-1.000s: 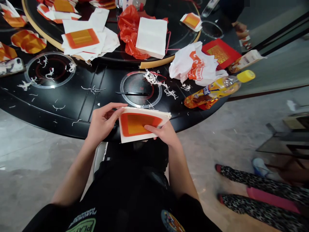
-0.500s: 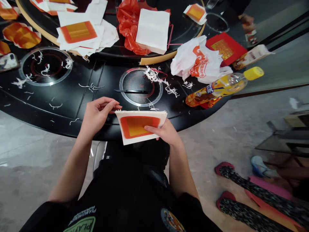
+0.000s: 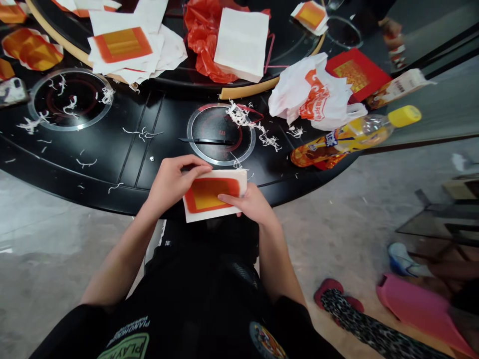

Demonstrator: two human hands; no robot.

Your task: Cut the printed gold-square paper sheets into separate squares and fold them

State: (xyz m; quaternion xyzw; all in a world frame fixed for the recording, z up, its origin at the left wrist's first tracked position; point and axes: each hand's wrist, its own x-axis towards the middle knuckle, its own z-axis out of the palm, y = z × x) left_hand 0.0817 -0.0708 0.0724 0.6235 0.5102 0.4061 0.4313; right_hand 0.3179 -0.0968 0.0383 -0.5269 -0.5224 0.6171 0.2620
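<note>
Shifted inward since the earlier frame: your left hand (image 3: 175, 183) had come down over the orange-printed paper pad (image 3: 211, 195), held at the near edge of the black table (image 3: 101, 169) above your lap. Your right hand (image 3: 250, 205) gripped its right end, fingers on top; your left palm covered its left end. Step judged: handling the pad; freeing it calls for raising that palm.

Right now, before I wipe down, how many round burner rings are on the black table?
3 burner rings: one left, one centre, one top right; others may hide under the turntable.
</note>
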